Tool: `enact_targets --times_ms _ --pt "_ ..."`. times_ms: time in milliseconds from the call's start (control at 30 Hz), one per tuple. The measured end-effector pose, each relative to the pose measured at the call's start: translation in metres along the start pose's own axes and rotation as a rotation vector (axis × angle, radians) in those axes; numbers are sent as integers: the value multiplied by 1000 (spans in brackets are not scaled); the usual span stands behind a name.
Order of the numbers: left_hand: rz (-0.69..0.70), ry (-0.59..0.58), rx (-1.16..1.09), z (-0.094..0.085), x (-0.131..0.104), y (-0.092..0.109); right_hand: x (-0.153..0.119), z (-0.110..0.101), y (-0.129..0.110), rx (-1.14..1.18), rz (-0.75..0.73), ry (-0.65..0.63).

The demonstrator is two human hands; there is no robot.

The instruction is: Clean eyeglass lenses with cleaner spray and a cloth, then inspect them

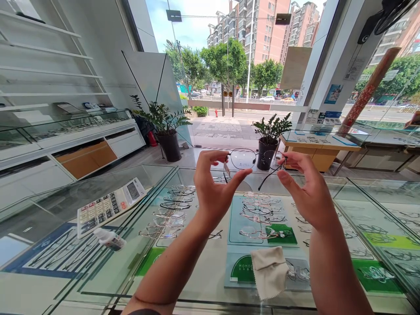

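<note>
A pair of eyeglasses (243,149) with thin dark round rims is held up above the glass counter, its clear lenses facing the window. My left hand (215,186) pinches the left end of the frame near the hinge, where a small tag hangs. At the other end, my right hand (305,186) grips the frame by its right side. A dark temple arm slants down between the hands. Below, a beige cleaning cloth (269,272) lies on the glass, close to my right forearm.
A calculator (111,205) and a small white bottle (110,239) rest on the counter's left part. Inside the glass display counter (197,286) are rows of eyeglasses. Two potted plants (169,146) stand on the floor by the glass doors. Another display case (82,148) runs along the left wall.
</note>
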State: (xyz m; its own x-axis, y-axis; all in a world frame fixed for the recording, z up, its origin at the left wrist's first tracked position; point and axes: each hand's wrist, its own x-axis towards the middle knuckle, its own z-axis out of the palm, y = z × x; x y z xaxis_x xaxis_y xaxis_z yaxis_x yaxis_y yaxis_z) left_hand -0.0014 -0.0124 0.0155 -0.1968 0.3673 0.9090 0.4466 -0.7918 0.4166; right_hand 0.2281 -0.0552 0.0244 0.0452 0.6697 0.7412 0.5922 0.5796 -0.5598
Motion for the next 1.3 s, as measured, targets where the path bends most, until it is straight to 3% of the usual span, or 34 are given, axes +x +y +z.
enact_targets --times_ms 633,1000,1300 --pt "15 -54 -21 -2 2 -3 -1 -1 -2 -13 -38 84" --pt "135 16 33 -1 0 3 -2 -1 -1 -36 -24 46" --pt "109 21 30 0 0 3 -2 -1 -3 -24 -19 54"
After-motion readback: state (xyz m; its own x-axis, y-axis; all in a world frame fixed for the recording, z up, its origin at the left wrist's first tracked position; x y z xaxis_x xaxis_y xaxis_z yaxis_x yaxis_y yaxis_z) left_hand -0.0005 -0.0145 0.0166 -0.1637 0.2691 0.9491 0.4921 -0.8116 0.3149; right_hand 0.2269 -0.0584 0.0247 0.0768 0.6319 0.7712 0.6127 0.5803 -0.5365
